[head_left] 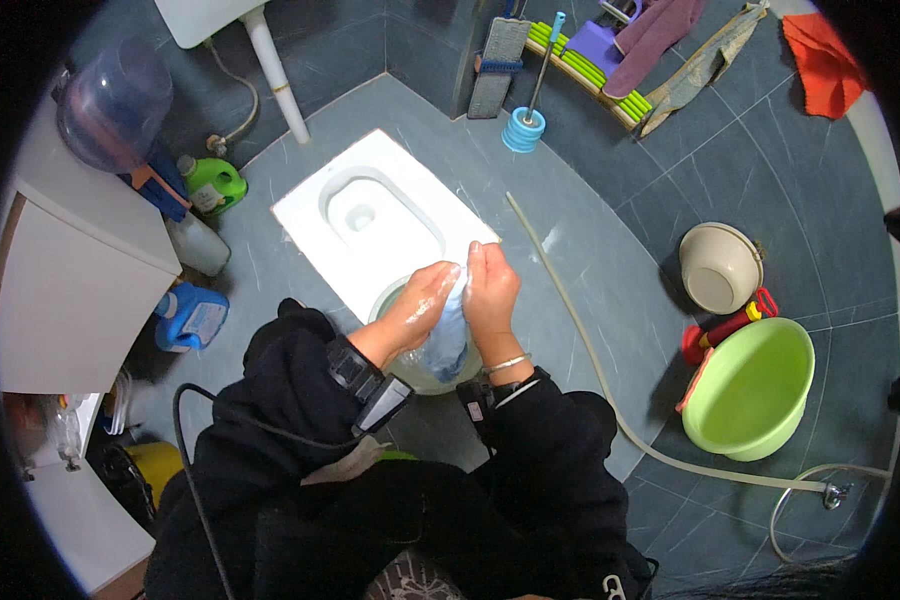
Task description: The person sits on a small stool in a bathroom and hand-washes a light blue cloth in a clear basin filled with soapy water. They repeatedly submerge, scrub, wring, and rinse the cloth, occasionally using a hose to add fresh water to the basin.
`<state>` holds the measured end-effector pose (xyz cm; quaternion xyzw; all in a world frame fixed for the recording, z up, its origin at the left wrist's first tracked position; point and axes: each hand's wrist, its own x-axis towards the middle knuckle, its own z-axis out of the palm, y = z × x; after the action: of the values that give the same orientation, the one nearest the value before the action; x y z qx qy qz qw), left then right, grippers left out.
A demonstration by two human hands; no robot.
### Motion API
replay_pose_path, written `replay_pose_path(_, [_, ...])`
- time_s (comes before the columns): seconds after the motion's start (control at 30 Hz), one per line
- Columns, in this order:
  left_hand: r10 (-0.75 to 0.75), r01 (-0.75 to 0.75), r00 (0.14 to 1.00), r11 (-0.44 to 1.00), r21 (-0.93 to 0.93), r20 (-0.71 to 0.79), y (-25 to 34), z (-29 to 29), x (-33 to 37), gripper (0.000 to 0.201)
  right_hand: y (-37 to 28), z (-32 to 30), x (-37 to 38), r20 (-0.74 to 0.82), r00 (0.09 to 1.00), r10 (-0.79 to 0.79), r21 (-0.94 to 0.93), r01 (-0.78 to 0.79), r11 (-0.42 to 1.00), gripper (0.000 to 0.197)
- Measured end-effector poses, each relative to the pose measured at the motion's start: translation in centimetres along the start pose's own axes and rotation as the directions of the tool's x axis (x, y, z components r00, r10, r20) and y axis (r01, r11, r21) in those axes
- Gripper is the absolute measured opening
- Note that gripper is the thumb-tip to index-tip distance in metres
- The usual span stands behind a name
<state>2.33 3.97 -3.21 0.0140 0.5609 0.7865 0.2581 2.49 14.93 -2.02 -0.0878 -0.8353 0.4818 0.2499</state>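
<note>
A wet, light blue cloth [447, 340] hangs between my two hands. My left hand [415, 312] is closed round its upper left part, with wet, shiny skin on the back of the hand. Close beside it, my right hand [491, 298] grips the cloth's upper right edge, thumb on top. Below the hands stands a pale round basin [430, 386], partly covered by my hands and the cloth, whose lower end hangs into it. The cloth's exact kind cannot be made out. The basin stands at the near edge of a white squat toilet [305, 232].
A pale hose [580, 330] runs along the floor on the right. Beyond it are a cream bucket [720, 268], a red pump [735, 325] and a green basin [750, 390]. Bottles [192, 318] and a white cabinet [80, 300] line the left. A blue plunger [523, 131] stands at the back.
</note>
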Motion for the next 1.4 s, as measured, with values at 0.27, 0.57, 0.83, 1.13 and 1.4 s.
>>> replay_pose_path(0.27, [0.268,-0.255,0.922,0.964,0.081,-0.281,1.2,-1.0,1.6,0.019,0.4,0.6,-0.3,0.062,0.982,0.181,0.338,-0.191,0.922,0.023])
replay_pose_path(0.57, [0.160,-0.098,0.964,0.956,0.278,-0.211,2.4,-1.6,1.4,0.028,1.1,0.7,0.3,0.085,0.961,0.264,0.690,-0.248,0.680,0.017])
replay_pose_path(0.83, [-0.311,0.260,0.950,0.838,-0.480,-0.030,1.0,-1.5,3.3,0.037,0.2,2.1,-2.5,0.304,0.949,0.090,0.404,-0.214,0.890,0.023])
replay_pose_path(1.13, [-0.021,-0.071,0.931,0.969,-0.236,-0.366,0.3,0.3,2.5,0.024,0.6,2.3,-2.2,0.168,0.985,0.049,-0.037,-0.044,0.998,0.017])
replay_pose_path(1.4, [-0.115,0.013,0.874,0.977,-0.213,-0.472,2.1,-0.4,2.8,0.027,-1.1,2.8,-3.4,0.266,0.956,0.122,-0.019,-0.121,0.992,0.019])
